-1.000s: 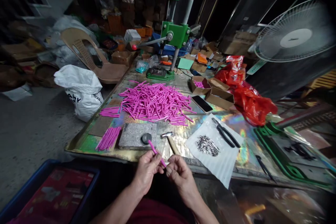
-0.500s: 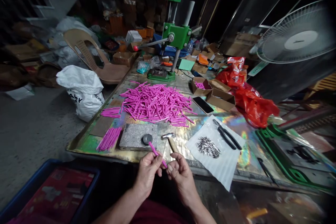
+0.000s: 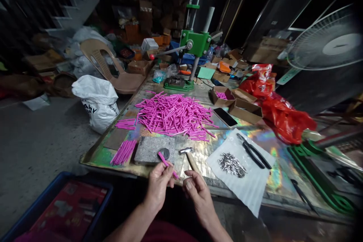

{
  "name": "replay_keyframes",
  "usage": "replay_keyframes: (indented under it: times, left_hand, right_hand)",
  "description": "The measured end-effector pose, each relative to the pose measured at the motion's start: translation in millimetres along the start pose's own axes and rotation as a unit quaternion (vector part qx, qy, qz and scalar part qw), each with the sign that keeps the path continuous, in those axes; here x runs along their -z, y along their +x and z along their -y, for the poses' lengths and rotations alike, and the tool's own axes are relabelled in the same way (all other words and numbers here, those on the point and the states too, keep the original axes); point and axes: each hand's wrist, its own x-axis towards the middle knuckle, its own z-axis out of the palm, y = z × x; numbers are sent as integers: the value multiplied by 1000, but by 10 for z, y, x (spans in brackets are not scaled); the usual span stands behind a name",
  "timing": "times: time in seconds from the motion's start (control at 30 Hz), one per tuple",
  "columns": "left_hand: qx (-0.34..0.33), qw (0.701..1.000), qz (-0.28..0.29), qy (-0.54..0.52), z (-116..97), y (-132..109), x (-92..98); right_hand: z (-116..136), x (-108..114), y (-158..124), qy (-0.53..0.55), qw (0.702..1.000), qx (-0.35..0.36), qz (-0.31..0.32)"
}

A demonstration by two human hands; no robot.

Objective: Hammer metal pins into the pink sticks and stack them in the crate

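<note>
Left hand (image 3: 157, 186): fingertips closed on pink tube (image 3: 162, 159) | Right hand (image 3: 199, 192): half-curled, contents indiscernible | Risk: slack pinch could drop tube

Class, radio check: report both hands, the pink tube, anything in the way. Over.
Left hand pinching pink tube; tube slanted, both ends showing. Right hand close by, apart from tube, contents unclear. Hammer lies just beyond, apparently clear of both.

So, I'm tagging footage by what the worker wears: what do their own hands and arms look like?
The left hand and right hand are both ungloved. The forearms are bare as far as they show, with no sleeve, watch or wristband visible. Dark red cloth, probably clothing, shows between them at the bottom edge.
</note>
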Motion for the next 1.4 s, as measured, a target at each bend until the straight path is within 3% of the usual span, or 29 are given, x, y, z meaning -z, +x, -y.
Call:
replay_keyframes:
  times: [0.17, 0.37, 0.83, 0.97, 1.07, 1.2, 1.3, 1.37, 1.4]
  left_hand:
    - [-120, 985, -86, 91, -180, 278, 198]
    - [-212, 962, -90, 148, -305, 467, 252]
    - [-205, 960, -101, 163, -309, 461, 264]
    - [-206, 958, -99, 174, -291, 462, 273]
    - [-217, 950, -98, 202, -272, 458, 286]
    - [-263, 919, -68, 286, -316, 434, 295]
    - [-301, 878, -3, 372, -405, 416, 284]
    - [-316, 850, 39, 420, -447, 419, 281]
    - [-322, 837, 53, 439, -456, 426, 283]
  right_hand:
    - [-42, 90, -8, -6, 999, -28, -33]
    - [38, 143, -10, -14, 995, -54, -85]
    - [146, 406, 54, -126, 984, -5, -129]
    - [130, 556, 134, -167, 977, -22, -129]
    - [97, 635, 204, -302, 946, -29, -118]
    - [50, 601, 277, -525, 849, 3, -55]
    - [36, 534, 327, -612, 791, 6, -16]
    - [57, 519, 367, -615, 788, -14, -17]
    - [79, 522, 387, -594, 804, -30, -21]
